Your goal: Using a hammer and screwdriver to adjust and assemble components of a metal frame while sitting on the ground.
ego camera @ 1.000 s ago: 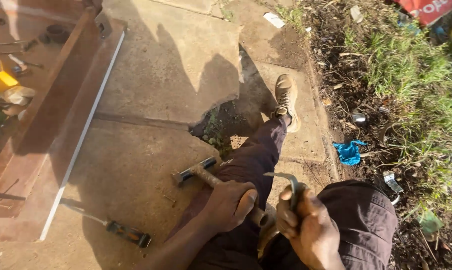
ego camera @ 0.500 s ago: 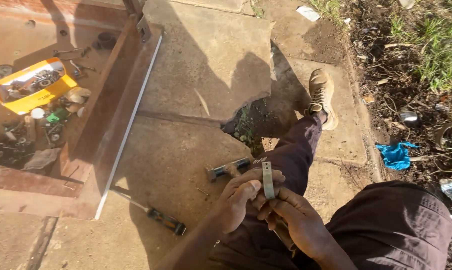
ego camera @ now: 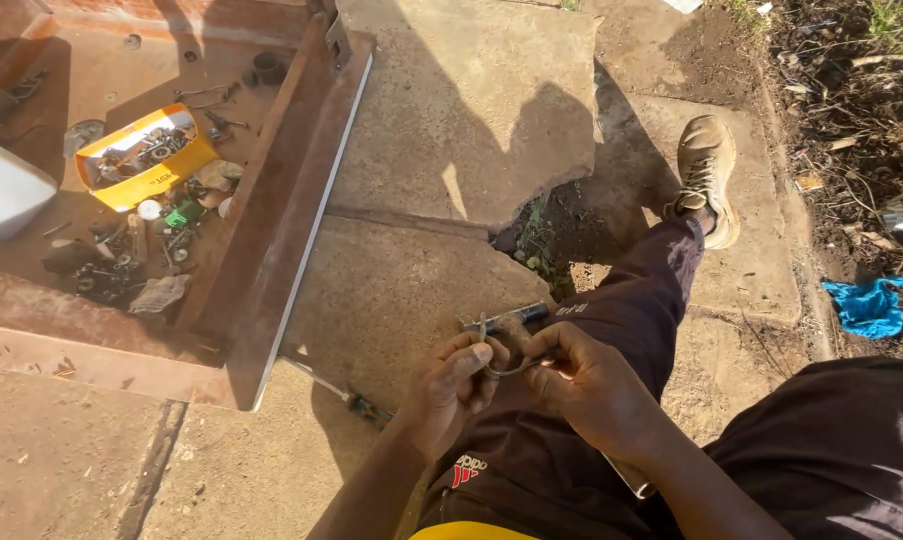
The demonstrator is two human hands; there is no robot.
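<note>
**A:** Outdoor spot, cracked concrete slabs (ego camera: 472, 110) in hard sun, weedy dirt off to the right with a crumpled blue rag (ego camera: 865, 305) lying in it. The person's sitting on the ground, one leg stretched out, tan lace-up shoe (ego camera: 707, 170) at the far end. What's in the hands?

**B:** A small curved metal clamp-like piece (ego camera: 512, 365), thin and greyish. It sits between both hands, right over the thigh. The left hand (ego camera: 452, 385) pinches one end, thumb and fingers closed tight on it. The right hand (ego camera: 592, 385) has its grip closed on the other end. Just behind it a short dark metal tool (ego camera: 507, 318) lies on the slab, touching nothing I can make out.

**A:** So what stage, you reckon?

**B:** Looks to me like working or bending the piece by hand, mid-adjustment. Can't tell if it's being opened or squeezed. I'd say whatever comes after calls for a steady two-hand hold and maybe that tool.

**A:** And the left side?

**B:** Rusty reddish metal tray (ego camera: 272, 230) with an open yellow cardboard box (ego camera: 147, 158) of small parts, loose bits scattered around it. Well apart from the hands.
</note>
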